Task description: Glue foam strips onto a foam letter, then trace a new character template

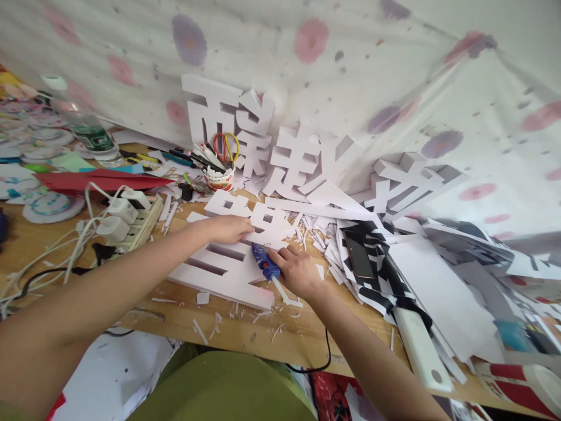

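A large white foam character (228,266) lies flat on the wooden table (263,333). My left hand (228,228) rests palm down on its upper part, pressing it. My right hand (298,270) grips a blue glue gun (265,264) whose nozzle touches the foam character near its middle; a white glue stick pokes out behind the gun. A black cord (324,356) runs from the gun over the table's front edge.
More white foam characters (302,158) lean against the flowered cloth wall. A paper cup with scissors and pens (220,169) stands behind. A power strip with plugs (127,219) lies left. Paper offcuts, a phone (358,254) and a white bar (421,351) pile up right.
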The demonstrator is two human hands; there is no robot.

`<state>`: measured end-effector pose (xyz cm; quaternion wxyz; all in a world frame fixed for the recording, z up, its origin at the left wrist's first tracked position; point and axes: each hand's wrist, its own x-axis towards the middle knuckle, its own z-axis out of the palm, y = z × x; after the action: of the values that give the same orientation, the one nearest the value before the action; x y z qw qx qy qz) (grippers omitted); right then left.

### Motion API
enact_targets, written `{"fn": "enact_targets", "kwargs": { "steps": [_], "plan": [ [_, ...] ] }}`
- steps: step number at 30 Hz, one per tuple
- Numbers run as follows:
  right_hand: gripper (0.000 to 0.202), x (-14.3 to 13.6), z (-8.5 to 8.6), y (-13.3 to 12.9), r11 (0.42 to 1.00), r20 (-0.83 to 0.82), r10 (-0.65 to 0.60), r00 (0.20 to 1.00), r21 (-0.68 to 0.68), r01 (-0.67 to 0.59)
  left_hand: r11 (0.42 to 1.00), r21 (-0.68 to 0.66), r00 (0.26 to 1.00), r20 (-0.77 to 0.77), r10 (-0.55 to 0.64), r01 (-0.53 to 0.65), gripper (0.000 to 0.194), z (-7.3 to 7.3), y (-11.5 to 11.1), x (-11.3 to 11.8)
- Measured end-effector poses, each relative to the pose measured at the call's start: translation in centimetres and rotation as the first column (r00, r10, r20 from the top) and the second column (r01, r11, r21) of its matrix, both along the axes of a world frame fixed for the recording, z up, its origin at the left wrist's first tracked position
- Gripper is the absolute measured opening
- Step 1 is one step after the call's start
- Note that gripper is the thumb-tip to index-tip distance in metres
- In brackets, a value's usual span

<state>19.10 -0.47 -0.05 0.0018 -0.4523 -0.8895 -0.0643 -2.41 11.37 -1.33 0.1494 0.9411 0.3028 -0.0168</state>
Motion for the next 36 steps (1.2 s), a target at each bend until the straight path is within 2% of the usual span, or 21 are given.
{"fn": "enact_targets", "kwargs": {
  "steps": [5, 11, 18, 27, 36],
  "plan": [
    [0.033, -0.4, 0.1, 0.0, 1.0, 0.056, -0.002, 0.998, 0.001, 0.002, 0.999, 0.005, 0.999, -0.012, -0.046, 0.046, 0.028, 0.1, 0.1, 0.0],
    [0.031, -0.3, 0.3, -0.1, 0.999, 0.082, -0.04, 0.996, 0.001, 0.04, 0.999, -0.027, 1.0, 0.006, 0.021, -0.021, 0.028, 0.2, -0.1, 0.0],
    [0.027, 0.8, 0.3, -1.1, 0.995, 0.077, -0.103, 0.992, 0.008, 0.103, 0.999, -0.043, 1.0, 0.014, 0.016, -0.015, 0.027, -0.3, 0.2, 0.0],
    [0.021, 1.6, 0.2, -1.8, 0.991, 0.046, -0.122, 0.991, 0.054, 0.12, 1.0, -0.019, 0.999, -0.04, 0.016, -0.017, 0.027, 0.7, -0.5, 0.4],
    [0.024, 1.2, 1.0, -2.2, 0.989, 0.066, -0.147, 0.987, 0.018, 0.146, 1.0, -0.012, 0.999, -0.042, 0.002, -0.002, 0.029, 0.7, -0.7, 0.5]
  ]
}}
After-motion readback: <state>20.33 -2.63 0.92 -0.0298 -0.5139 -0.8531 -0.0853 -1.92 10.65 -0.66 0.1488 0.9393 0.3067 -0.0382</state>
